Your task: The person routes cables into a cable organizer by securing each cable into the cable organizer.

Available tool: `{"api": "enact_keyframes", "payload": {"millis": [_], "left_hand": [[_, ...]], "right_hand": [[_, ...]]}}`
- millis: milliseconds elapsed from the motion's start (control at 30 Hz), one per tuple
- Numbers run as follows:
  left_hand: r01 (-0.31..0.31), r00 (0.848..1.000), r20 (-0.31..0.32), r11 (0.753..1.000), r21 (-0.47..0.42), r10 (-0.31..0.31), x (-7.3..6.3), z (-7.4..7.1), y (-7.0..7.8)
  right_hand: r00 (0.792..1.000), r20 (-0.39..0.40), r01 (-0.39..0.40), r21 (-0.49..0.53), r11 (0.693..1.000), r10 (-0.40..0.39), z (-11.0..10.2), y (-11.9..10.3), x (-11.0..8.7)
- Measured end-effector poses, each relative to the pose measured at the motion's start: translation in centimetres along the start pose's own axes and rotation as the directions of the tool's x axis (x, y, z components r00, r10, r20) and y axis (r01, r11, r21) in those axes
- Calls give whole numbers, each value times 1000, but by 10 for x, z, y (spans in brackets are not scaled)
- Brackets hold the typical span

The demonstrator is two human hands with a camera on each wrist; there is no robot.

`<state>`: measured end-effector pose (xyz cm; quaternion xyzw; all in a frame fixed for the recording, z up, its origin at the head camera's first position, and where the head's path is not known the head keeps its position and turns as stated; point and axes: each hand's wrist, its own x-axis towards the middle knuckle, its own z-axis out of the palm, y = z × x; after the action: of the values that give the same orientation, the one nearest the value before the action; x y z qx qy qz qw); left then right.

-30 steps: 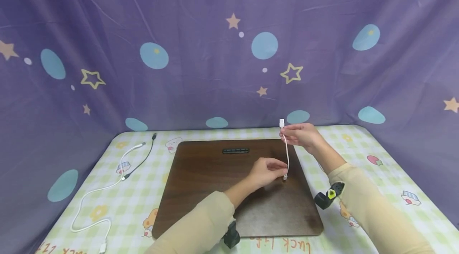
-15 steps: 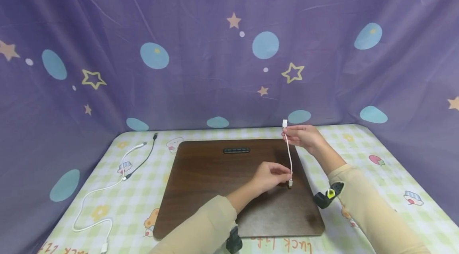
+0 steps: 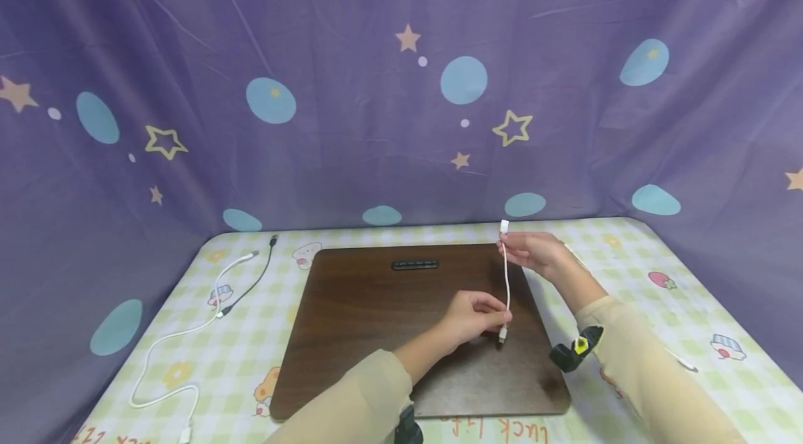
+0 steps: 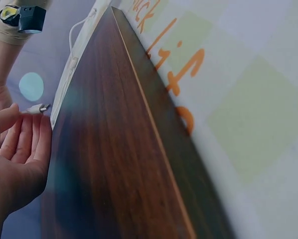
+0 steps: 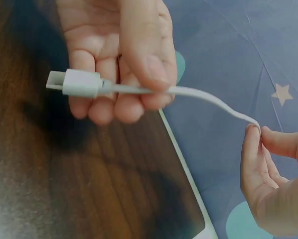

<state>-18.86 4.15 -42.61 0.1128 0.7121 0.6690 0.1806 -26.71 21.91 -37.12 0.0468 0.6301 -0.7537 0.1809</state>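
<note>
A short white charging cable (image 3: 507,280) hangs nearly upright above the right side of a dark wooden board (image 3: 364,332). My right hand (image 3: 533,251) pinches it near the top, just below its white upper plug (image 3: 505,226). Lower down, my left hand (image 3: 469,318) holds the cable between thumb and fingers. The lower plug (image 3: 502,335), white with a metal tip, pokes out below those fingers. In the right wrist view this plug (image 5: 82,82) sticks out past the left hand's fingers, while my right hand (image 5: 278,184) grips the far end of the cord.
At the board's far edge lies a small black slotted strip (image 3: 415,265). Left of the board, a long white cable (image 3: 164,337) and a short black cable (image 3: 251,287) lie on the checked cloth (image 3: 232,374). Another white cable (image 3: 680,360) is partly hidden by my right forearm. A purple curtain (image 3: 351,172) stands behind.
Both hands have shifted a little right and down with the white cable between them, most of all the left. More of the white cable beside my right forearm now shows.
</note>
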Motion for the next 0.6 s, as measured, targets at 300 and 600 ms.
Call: {"api": "enact_keyframes", "payload": {"millis": [300, 600], "left_hand": [[69, 998, 17, 996, -60, -68, -7, -5, -4], [117, 993, 6, 991, -58, -117, -19, -15, -7]], "right_hand": [[997, 73, -39, 115, 993, 30, -8, 16, 5], [990, 134, -60, 163, 985, 39, -6, 25, 4]]}}
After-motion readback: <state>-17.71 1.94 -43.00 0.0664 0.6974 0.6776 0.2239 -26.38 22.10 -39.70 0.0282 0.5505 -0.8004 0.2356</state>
